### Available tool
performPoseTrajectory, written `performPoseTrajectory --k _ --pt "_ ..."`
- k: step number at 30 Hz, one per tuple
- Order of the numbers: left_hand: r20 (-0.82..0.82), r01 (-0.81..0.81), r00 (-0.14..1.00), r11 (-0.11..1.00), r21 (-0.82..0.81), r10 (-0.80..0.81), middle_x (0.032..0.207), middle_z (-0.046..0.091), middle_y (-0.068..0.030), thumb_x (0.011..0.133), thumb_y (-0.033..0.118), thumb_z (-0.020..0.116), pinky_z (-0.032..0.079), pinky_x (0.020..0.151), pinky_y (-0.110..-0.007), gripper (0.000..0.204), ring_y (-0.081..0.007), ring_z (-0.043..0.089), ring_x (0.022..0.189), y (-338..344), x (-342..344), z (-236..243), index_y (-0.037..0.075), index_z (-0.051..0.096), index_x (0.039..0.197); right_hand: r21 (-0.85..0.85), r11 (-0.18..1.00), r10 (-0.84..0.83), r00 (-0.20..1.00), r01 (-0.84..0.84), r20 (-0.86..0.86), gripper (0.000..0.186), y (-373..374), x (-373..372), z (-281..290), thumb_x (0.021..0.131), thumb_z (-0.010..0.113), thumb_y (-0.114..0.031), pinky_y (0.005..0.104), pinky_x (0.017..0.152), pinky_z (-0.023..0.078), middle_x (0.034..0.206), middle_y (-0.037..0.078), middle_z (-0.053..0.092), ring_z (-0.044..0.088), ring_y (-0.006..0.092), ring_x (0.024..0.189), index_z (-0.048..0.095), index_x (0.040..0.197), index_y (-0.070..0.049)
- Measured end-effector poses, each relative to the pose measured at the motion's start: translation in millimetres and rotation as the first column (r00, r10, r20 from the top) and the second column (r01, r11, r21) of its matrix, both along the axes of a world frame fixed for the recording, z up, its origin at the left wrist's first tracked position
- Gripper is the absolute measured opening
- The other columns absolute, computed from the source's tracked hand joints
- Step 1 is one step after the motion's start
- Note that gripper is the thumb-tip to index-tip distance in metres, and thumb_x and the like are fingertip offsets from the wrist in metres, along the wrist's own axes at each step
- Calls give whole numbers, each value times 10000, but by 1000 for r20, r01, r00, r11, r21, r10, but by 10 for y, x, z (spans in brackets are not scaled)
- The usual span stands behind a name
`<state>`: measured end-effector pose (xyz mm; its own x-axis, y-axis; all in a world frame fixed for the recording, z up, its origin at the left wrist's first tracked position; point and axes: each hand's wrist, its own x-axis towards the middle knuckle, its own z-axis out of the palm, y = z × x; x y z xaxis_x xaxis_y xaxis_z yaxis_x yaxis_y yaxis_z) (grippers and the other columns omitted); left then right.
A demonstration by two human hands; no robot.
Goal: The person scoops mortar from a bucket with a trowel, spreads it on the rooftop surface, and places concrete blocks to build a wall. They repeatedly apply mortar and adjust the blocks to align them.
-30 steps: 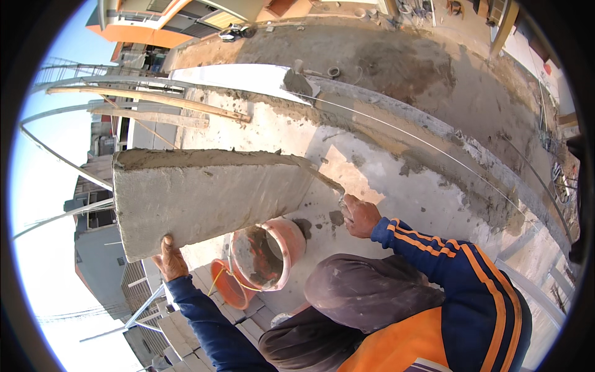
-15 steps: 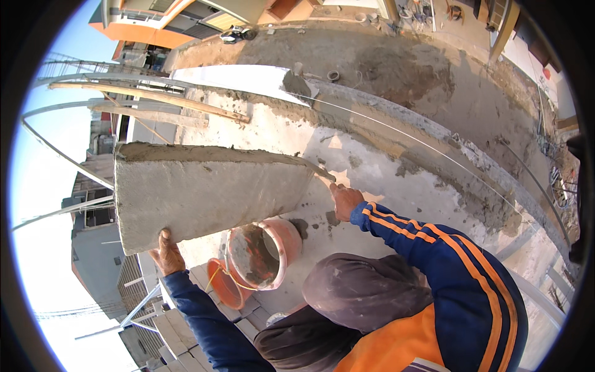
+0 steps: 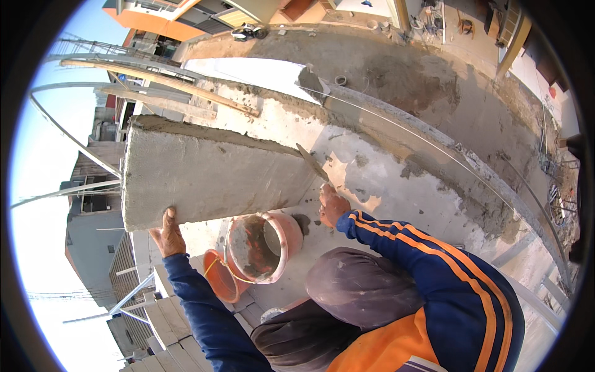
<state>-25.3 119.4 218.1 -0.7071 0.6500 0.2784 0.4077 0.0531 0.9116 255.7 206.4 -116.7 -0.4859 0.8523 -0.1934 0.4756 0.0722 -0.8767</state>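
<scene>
A big pale grey lightweight block is tilted up in front of me, with wet mortar along its far upper edge. My left hand grips the block's near lower edge, thumb on its face and the other fingers mostly hidden behind or beneath. My right hand is closed around a trowel, whose handle is hidden in the fist. The trowel's narrow blade points up and left, its tip at the right end of the mortared edge. Whether the blade touches the block I cannot tell.
Below the block stand a mortar-smeared bucket and a smaller orange bucket. A white string runs along the low wall beyond. Stacked blocks sit at lower left; wooden poles cross the upper left.
The block's left end has risen, and my left hand has gone up with it. My right hand has shifted slightly left, turning the trowel blade more upright.
</scene>
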Motion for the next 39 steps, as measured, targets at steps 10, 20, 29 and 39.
performPoseTrajectory --k 10,20,29,39 --pt "-242 0 970 997 -77 -18 1074 613 -161 732 339 892 504 925 -390 665 -260 622 1008 110 73 -13 -94 563 1115 -25 865 479 840 -501 -256 482 183 1409 1052 804 705 -206 414 763 523 857 197 665 667 332 827 497 1184 7" --pt "-334 -231 930 952 -200 156 1034 635 -315 645 529 870 593 771 -417 917 -373 700 908 644 576 275 -97 456 1171 231 631 684 672 -740 285 676 20 -500 2327 843 705 -418 457 848 506 975 216 649 651 371 903 507 1265 71" --pt "-354 -448 862 872 -197 363 1406 386 -339 664 510 813 383 1066 -514 1202 -460 486 1253 1082 1302 338 -44 144 1495 769 608 -151 979 199 -134 1093 231 -846 1847 657 871 -348 530 976 433 1268 318 406 491 480 1139 187 1401 69" --pt "-589 -349 -524 786 -510 -615 1503 425 -63 443 543 880 63 1256 -484 1237 -262 295 1453 1118 1440 755 209 347 1508 692 688 28 945 219 -326 970 547 -359 1415 658 858 -275 502 912 480 1249 284 490 550 463 1110 291 1390 17"
